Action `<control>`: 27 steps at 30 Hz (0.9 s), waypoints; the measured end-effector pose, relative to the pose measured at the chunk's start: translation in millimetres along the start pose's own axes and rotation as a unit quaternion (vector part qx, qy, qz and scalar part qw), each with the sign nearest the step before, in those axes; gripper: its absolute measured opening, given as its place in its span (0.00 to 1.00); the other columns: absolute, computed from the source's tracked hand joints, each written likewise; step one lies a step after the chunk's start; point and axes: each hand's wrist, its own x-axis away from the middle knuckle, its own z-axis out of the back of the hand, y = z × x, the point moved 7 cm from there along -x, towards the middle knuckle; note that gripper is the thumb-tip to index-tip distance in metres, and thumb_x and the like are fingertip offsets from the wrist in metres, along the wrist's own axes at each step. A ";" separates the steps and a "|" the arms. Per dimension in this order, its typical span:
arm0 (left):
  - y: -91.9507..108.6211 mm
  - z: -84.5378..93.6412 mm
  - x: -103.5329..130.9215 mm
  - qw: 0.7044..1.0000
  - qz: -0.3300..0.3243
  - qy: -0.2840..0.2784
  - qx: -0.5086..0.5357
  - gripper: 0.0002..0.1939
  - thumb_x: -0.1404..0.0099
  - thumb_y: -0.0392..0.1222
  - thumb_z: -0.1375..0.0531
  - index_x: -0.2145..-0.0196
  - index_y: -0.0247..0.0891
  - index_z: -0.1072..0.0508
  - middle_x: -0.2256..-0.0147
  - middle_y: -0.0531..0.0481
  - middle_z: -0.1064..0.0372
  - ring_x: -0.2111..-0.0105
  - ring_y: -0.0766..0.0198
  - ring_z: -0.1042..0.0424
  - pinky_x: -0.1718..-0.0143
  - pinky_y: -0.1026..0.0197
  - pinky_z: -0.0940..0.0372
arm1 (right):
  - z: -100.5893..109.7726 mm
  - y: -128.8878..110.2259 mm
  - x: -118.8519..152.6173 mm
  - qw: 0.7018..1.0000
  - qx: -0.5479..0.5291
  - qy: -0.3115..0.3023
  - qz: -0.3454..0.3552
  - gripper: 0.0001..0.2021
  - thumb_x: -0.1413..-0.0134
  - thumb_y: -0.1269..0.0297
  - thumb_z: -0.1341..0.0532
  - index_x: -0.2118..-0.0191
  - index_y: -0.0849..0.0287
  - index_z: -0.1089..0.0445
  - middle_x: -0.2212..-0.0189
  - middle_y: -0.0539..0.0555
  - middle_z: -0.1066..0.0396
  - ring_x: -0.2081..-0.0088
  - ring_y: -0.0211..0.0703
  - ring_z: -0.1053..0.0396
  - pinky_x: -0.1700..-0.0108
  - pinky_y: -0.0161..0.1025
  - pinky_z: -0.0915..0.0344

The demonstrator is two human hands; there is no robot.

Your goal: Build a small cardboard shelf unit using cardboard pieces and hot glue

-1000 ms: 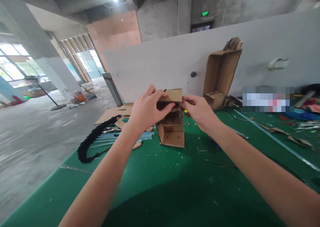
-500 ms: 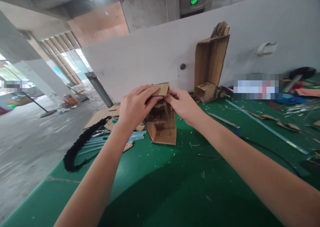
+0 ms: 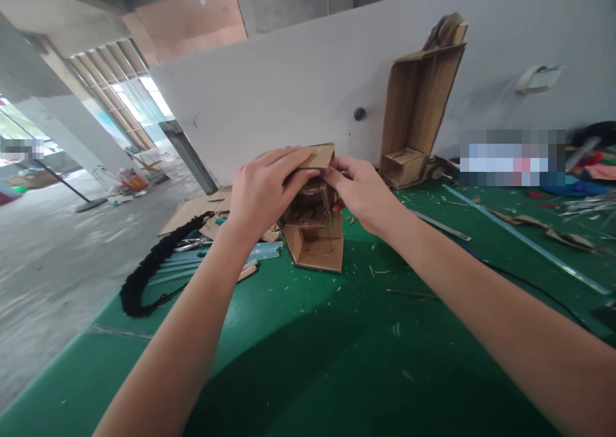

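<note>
A small cardboard structure [image 3: 317, 248] with open compartments stands upright on the green table [image 3: 308, 360]. Across its top lies a flat cardboard piece [image 3: 320, 156]. My left hand [image 3: 267, 183] is closed over the left part of that piece, fingers on top and thumb below its front edge. At the right top corner, my right hand [image 3: 356, 187] pinches the side of the structure with thumb and fingers. The right fingertips are partly hidden behind the cardboard.
Clear bluish glue sticks [image 3: 264, 251] and a black fuzzy cord [image 3: 139, 289] lie at left. Behind, a taller cardboard box [image 3: 409, 116] leans by the white wall [image 3: 289, 90]. Metal strips, a long translucent strip [image 3: 524, 238] and a thin cable [image 3: 534, 286] lie at right.
My head view has tilted down and shifted slightly, so the background sits higher. Both hands keep their hold on the cardboard structure, with hardly any movement of the fingers.
</note>
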 end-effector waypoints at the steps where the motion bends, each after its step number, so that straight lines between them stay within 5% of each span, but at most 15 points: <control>1: -0.2 -0.4 0.2 1.000 0.002 0.000 -0.001 0.14 0.32 0.47 0.46 0.53 0.44 0.25 0.52 0.50 0.25 0.50 0.59 0.28 0.49 0.56 0.33 | 0.2 -0.5 0.1 1.000 0.003 0.001 0.002 0.11 0.43 0.54 0.41 0.69 0.56 0.32 0.75 0.50 0.35 0.74 0.38 0.36 0.78 0.36 0.38; 18: -3.5 -1.2 0.4 1.000 0.017 0.019 -0.005 0.16 0.31 0.49 0.47 0.54 0.42 0.25 0.53 0.49 0.25 0.51 0.59 0.27 0.49 0.57 0.34 | 0.1 -1.5 -1.8 0.999 0.032 0.017 0.013 0.11 0.42 0.56 0.42 0.72 0.57 0.35 0.76 0.50 0.37 0.77 0.36 0.38 0.80 0.35 0.38; 27: -2.6 -1.0 0.1 1.000 0.011 0.026 -0.006 0.17 0.31 0.51 0.48 0.54 0.42 0.25 0.54 0.49 0.24 0.52 0.60 0.27 0.50 0.59 0.33 | 1.4 1.2 -4.5 0.997 0.050 0.032 0.044 0.12 0.43 0.53 0.43 0.72 0.55 0.36 0.73 0.52 0.36 0.70 0.42 0.34 0.81 0.35 0.38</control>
